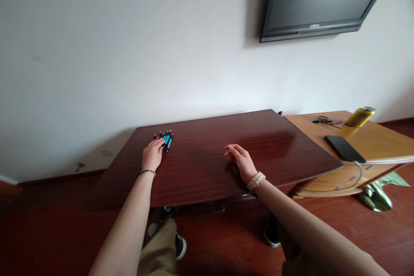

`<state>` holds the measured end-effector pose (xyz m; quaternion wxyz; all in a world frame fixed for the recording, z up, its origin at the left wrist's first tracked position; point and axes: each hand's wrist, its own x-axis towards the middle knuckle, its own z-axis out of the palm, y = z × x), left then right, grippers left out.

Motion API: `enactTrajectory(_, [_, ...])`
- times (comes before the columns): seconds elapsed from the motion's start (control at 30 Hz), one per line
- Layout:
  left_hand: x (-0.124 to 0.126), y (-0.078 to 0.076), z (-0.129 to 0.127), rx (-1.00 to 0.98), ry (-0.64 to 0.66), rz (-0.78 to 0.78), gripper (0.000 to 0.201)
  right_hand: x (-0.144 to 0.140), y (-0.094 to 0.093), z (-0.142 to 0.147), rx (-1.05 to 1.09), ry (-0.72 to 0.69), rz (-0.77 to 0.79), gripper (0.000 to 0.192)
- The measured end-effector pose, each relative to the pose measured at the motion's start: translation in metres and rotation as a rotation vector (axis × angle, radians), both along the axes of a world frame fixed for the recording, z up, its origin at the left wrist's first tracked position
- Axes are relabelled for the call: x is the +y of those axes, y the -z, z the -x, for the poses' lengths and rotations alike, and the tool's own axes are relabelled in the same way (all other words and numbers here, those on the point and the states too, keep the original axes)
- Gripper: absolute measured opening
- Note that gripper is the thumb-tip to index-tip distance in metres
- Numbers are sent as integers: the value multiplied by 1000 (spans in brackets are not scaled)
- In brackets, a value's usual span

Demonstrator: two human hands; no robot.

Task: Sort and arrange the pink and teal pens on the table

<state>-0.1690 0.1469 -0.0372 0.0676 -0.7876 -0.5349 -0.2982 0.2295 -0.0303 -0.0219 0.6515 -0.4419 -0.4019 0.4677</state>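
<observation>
Several pens (167, 138), black with blue or pink parts, lie side by side near the far left of the dark reddish-brown table (200, 159). Over the near left part of this row rests my left hand (152, 154), palm down, its fingers stretched out and touching the pens. The hand partly covers the pens beneath it. My right hand (241, 160) is at the middle right of the table, apart from the pens. Its fingers are curled loosely together, and nothing shows in them.
To the right stands a lighter wooden cabinet (384, 142) bearing a yellow can (360, 116), a black phone (344, 148) with a white cable, and a coiled black cable (325, 120). A television (323, 0) hangs on the wall. Green cloth (377, 196) lies below the cabinet.
</observation>
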Motion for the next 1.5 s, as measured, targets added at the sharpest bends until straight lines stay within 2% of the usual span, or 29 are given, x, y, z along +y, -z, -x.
enactTrajectory(0.13, [5, 4, 1, 23, 27, 24, 39, 0, 2, 0, -4, 4, 1, 32])
enactTrajectory(0.4, [-1, -3, -1, -28, -39, 50, 31, 0, 1, 1, -48, 18, -9, 35])
enactTrajectory(0.6, [3, 2, 5, -105, -90, 54, 51, -1, 0, 2, -48, 22, -8, 35])
enactTrajectory(0.8, [3, 3, 6, -62, -149, 88, 47, 1, 2, 2, -62, 17, -13, 35])
enactTrajectory(1.07, [-2, -5, -1, -19, -130, 98, 45, 0, 0, 2, -61, 13, -11, 36])
enactTrajectory(1.5, [-1, -4, -2, -29, -112, 91, 42, 0, 0, 1, -74, 12, -8, 36])
